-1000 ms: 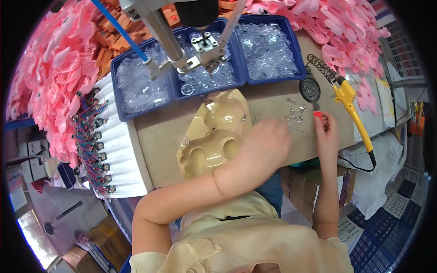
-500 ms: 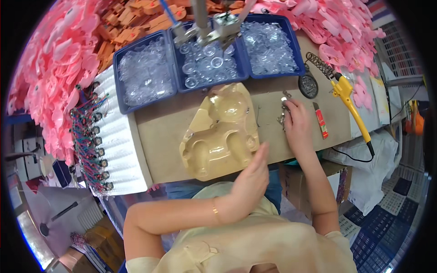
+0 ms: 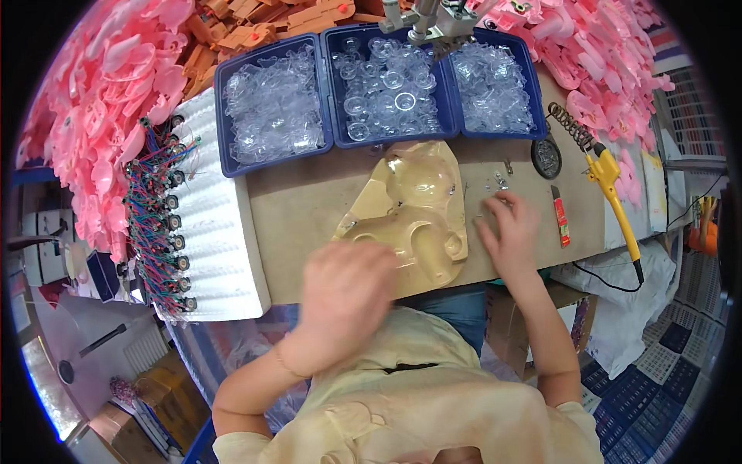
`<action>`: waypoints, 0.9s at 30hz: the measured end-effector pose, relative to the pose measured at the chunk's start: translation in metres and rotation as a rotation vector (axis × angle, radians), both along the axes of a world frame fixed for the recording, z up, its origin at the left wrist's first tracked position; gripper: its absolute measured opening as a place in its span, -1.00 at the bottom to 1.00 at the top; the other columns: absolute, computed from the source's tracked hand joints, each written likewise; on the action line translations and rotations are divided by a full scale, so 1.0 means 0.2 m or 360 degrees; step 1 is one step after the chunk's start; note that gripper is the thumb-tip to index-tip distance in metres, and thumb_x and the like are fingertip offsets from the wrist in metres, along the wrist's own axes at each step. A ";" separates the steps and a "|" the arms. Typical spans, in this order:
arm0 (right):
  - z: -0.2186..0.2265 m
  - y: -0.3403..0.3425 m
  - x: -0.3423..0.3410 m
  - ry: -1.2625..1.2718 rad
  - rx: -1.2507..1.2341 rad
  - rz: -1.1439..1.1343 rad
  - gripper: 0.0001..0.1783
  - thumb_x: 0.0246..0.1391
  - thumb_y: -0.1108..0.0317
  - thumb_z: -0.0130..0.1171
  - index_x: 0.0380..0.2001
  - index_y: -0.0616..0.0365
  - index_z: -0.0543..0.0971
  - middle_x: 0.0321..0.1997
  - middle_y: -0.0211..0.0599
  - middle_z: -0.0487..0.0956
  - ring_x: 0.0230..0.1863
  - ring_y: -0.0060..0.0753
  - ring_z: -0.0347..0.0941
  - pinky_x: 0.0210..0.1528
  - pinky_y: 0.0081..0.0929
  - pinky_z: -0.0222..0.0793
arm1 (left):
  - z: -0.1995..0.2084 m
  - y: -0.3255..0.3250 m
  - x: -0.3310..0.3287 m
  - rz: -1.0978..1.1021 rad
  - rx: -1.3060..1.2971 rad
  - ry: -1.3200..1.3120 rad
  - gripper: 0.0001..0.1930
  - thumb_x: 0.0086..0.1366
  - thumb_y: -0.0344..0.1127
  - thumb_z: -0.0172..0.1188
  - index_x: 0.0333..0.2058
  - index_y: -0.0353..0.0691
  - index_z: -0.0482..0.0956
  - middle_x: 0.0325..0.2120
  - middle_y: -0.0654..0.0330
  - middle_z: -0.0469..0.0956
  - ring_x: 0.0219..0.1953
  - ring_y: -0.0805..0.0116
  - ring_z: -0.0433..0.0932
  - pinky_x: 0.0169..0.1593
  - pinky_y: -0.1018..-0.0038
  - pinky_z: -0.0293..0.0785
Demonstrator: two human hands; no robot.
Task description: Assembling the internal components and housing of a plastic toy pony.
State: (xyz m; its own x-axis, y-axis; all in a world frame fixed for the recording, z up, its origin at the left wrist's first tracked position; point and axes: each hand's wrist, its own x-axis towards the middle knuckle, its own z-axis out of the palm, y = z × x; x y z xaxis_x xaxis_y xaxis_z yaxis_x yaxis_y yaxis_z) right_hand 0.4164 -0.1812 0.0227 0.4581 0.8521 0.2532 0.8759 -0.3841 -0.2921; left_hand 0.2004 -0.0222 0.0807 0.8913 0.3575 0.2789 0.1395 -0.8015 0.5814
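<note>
Bits of shiny stuff (image 3: 502, 182) sit just ahead of the right hand (image 3: 512, 233), the nearer one, thumb and fingers spread apart. Tan moulded tray (image 3: 421, 184) lies left of those fingers, between both hands, narrow end pointing away; left hand (image 3: 346, 298) kinda covers its near-left corner, too blurry to tell how its fingers are.

Tan molded form (image 3: 433, 259) positioned at center of frame. Left hand (image 3: 344, 298), motion-blurred, placed over form's lower left edge; contact cannot be confirmed. Right hand (image 3: 510, 236) located right of form, thumb and fingertips parted, just below small metal parts (image 3: 498, 184). Red cutter (image 3: 561, 220) laid farther right, beside yellow-handled tool (image 3: 607, 178). Blue bins (image 3: 278, 161), filled with clear plastic parts (image 3: 274, 108), arranged across upper center. Wired components (image 3: 154, 209) lined along white foam sheet (image 3: 220, 247), left.
</note>
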 end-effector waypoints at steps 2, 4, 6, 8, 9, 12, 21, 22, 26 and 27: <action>0.04 0.02 0.01 0.0001 0.0055 -0.0149 -0.74 -0.15 0.42 0.22 -0.29 0.13 0.50 -0.14 -0.23 0.46 -0.08 -0.14 0.35 0.00 -0.28 0.20 | 0.04 0.08 -0.09 0.0272 -0.0009 0.0036 -0.71 0.02 -0.55 0.16 -0.20 -0.29 0.51 -0.21 0.10 0.52 -0.14 0.13 0.46 -0.04 0.32 0.33; 0.10 0.12 0.08 0.0188 0.0260 -0.0100 -0.82 -0.13 0.45 0.20 -0.36 0.15 0.52 -0.26 -0.22 0.49 -0.15 -0.16 0.39 -0.08 -0.31 0.25 | 0.01 0.14 -0.15 0.0443 -0.0010 -0.0038 -0.71 0.06 -0.56 0.15 -0.18 -0.28 0.51 -0.25 0.08 0.53 -0.23 0.12 0.49 -0.17 0.36 0.39; 0.21 0.31 0.14 0.0350 0.0435 -0.0066 -0.89 -0.09 0.46 0.16 -0.42 0.22 0.52 -0.40 -0.17 0.49 -0.29 -0.13 0.43 -0.22 -0.32 0.32 | -0.05 0.17 -0.19 0.0482 -0.0111 -0.0031 -0.70 0.08 -0.55 0.15 -0.15 -0.24 0.51 -0.36 0.09 0.53 -0.39 0.17 0.51 -0.35 0.39 0.41; 0.28 0.49 0.21 0.0405 0.0524 -0.0037 -0.88 -0.08 0.45 0.14 -0.42 0.24 0.51 -0.42 -0.14 0.49 -0.33 -0.10 0.44 -0.26 -0.31 0.33 | -0.04 0.19 -0.19 0.0405 -0.0165 0.0091 -0.71 0.08 -0.50 0.18 -0.17 -0.20 0.53 -0.52 0.13 0.52 -0.55 0.23 0.49 -0.48 0.41 0.40; 0.32 0.59 0.29 0.0298 0.0537 -0.0053 -0.88 -0.04 0.42 0.11 -0.45 0.26 0.51 -0.42 -0.09 0.50 -0.32 -0.06 0.44 -0.26 -0.28 0.34 | -0.02 0.19 -0.18 0.0314 -0.0148 0.0133 -0.74 0.07 -0.46 0.20 -0.19 -0.19 0.55 -0.60 0.15 0.50 -0.62 0.24 0.47 -0.52 0.41 0.39; 0.45 0.94 0.53 0.0111 0.0594 -0.0298 -0.81 -0.05 0.33 0.10 -0.49 0.26 0.53 -0.40 -0.05 0.52 -0.30 -0.02 0.45 -0.23 -0.21 0.36 | 0.01 0.22 -0.19 -0.0062 0.0183 0.0005 -0.89 0.07 -0.36 0.23 -0.38 -0.17 0.56 -0.67 0.18 0.46 -0.65 0.21 0.45 -0.55 0.40 0.39; 0.29 1.22 0.99 -0.0552 0.0254 0.0458 -0.80 -0.13 0.33 0.20 -0.39 0.18 0.57 -0.38 -0.11 0.55 -0.32 -0.12 0.51 -0.31 -0.31 0.44 | 0.17 0.58 -0.27 0.0204 0.0394 0.0288 -0.89 0.10 -0.28 0.18 -0.53 -0.15 0.51 -0.66 0.15 0.47 -0.58 0.15 0.50 -0.51 0.30 0.41; 0.34 1.13 1.05 -0.0442 0.0398 0.0423 -0.82 -0.10 0.35 0.18 -0.38 0.18 0.56 -0.37 -0.14 0.55 -0.32 -0.20 0.50 -0.29 -0.36 0.43 | 0.21 0.70 -0.15 0.0210 0.0331 0.0357 -0.89 0.11 -0.27 0.17 -0.50 -0.16 0.52 -0.61 0.11 0.50 -0.50 0.07 0.52 -0.43 0.25 0.43; 0.31 1.11 1.16 -0.0483 0.0492 0.0408 -0.84 -0.07 0.35 0.18 -0.40 0.19 0.53 -0.42 -0.30 0.51 -0.33 -0.38 0.43 -0.19 -0.41 0.38 | 0.21 1.19 0.36 0.0431 0.0733 0.0083 -0.76 0.03 -0.46 0.07 -0.25 -0.28 0.46 -0.27 0.07 0.49 -0.13 0.06 0.45 -0.10 0.27 0.40; 0.26 1.12 1.21 -0.0585 0.0483 0.0349 -0.84 -0.07 0.35 0.18 -0.39 0.19 0.53 -0.41 -0.33 0.50 -0.32 -0.39 0.41 -0.16 -0.39 0.36 | 0.19 1.29 0.49 0.0355 0.0947 -0.0122 -0.73 0.03 -0.47 0.06 -0.23 -0.26 0.44 -0.27 0.10 0.47 -0.12 0.07 0.43 -0.08 0.27 0.39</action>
